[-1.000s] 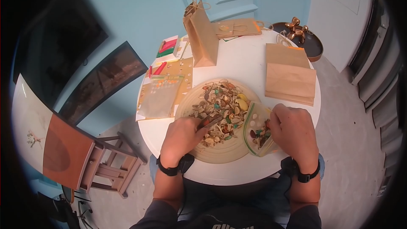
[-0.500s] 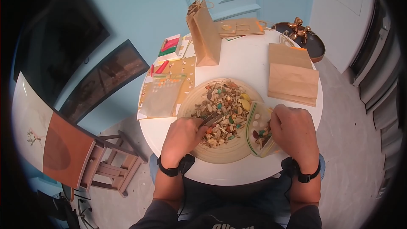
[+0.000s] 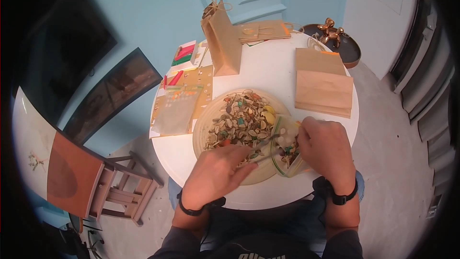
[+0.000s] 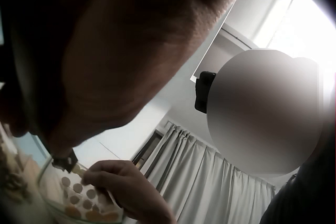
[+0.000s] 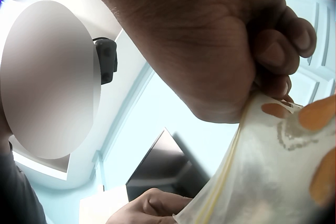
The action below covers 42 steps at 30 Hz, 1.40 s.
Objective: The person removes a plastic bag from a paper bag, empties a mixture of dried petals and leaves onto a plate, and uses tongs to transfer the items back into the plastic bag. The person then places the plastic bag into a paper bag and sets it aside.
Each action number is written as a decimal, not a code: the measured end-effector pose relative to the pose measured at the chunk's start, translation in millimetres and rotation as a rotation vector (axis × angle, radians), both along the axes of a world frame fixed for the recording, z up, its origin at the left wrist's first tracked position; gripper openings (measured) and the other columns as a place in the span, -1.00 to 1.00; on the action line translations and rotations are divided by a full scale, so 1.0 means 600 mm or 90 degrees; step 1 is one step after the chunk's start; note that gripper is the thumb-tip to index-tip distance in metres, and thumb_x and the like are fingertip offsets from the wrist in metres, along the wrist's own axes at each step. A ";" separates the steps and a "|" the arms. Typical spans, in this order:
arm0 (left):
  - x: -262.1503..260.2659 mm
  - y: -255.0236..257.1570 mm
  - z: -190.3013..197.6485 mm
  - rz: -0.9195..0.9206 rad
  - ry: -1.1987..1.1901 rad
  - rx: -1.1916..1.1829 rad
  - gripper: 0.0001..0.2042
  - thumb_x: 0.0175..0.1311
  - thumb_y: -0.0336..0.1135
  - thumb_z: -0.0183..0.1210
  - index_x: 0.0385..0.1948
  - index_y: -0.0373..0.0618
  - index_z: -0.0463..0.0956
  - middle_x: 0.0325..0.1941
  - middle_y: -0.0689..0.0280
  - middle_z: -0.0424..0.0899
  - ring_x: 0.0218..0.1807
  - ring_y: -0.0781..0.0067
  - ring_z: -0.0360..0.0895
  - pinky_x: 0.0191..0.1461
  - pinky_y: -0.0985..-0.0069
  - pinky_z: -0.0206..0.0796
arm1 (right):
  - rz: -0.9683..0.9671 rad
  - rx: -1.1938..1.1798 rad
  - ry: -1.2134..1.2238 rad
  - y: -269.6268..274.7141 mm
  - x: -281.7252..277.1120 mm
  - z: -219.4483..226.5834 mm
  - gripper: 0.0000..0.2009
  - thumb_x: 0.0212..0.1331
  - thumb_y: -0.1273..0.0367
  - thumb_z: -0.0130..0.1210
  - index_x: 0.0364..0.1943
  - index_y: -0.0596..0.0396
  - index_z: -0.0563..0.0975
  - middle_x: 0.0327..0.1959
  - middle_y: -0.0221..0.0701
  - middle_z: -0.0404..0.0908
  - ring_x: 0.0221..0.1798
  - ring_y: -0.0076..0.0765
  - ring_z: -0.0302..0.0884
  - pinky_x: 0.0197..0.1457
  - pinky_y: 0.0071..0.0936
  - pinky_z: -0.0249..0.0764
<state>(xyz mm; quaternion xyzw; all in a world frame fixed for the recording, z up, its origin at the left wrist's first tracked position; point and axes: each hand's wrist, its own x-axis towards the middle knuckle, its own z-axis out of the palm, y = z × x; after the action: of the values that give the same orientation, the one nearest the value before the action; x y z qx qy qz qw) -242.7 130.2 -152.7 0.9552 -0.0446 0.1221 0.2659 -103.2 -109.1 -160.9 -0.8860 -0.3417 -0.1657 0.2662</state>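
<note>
My left hand point(image 3: 215, 171) grips metal tongs point(image 3: 263, 157), whose tips reach the mouth of a clear zip bag point(image 3: 286, 136). Dried potpourri pieces lie inside the bag. The right hand point(image 3: 327, 147) pinches the bag's edge and holds it at the right side of a round wooden plate point(image 3: 201, 129). A heap of mixed potpourri point(image 3: 239, 120) covers the plate's middle. In the right wrist view the right hand's fingers point(image 5: 273, 53) are curled at the bag's top point(image 5: 252, 155).
A standing paper bag point(image 3: 225, 43) is at the back of the white table point(image 3: 258, 69). Folded paper bags point(image 3: 323, 88) lie at the right, another flat zip bag point(image 3: 177, 115) at the left. A wooden chair point(image 3: 127, 189) stands left of the table.
The left hand has moved right with the tongs, from over the heap to the zip bag's mouth. The right hand still holds the bag. The head view has shifted slightly.
</note>
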 end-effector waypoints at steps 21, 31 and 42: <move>-0.029 0.061 -0.022 0.159 0.143 0.231 -0.65 0.24 -0.16 0.58 -0.02 -0.14 0.85 -0.21 0.06 0.85 -0.19 -0.09 0.84 -0.08 0.07 0.65 | -0.019 -0.008 0.005 -0.008 -0.003 0.007 -0.79 0.38 0.46 0.27 -0.45 0.21 0.59 -0.54 -0.07 0.67 -0.45 0.20 0.69 -0.28 0.02 0.60; -0.016 0.089 -0.042 0.162 0.153 0.192 -0.72 0.32 -0.17 0.52 -0.14 -0.19 0.81 -0.27 0.01 0.82 -0.18 -0.20 0.80 -0.08 -0.01 0.62 | -0.005 -0.009 0.005 0.002 -0.002 0.003 -0.78 0.37 0.46 0.28 -0.46 0.21 0.58 -0.55 -0.07 0.66 -0.45 0.22 0.67 -0.28 0.02 0.59; -0.016 0.088 -0.046 0.167 0.102 0.211 -0.81 0.41 -0.22 0.48 -0.25 -0.15 0.81 -0.31 0.05 0.82 -0.21 -0.19 0.78 -0.12 0.01 0.60 | 0.001 -0.008 0.006 0.006 -0.002 0.002 -0.78 0.39 0.45 0.27 -0.46 0.20 0.58 -0.54 -0.07 0.67 -0.45 0.20 0.68 -0.26 0.03 0.60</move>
<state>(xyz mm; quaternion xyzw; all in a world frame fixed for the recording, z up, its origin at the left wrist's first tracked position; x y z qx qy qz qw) -252.3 182.9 -180.3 0.9901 0.0822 0.0703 0.0894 -104.6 -105.3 -159.7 -0.8879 -0.3424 -0.1596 0.2626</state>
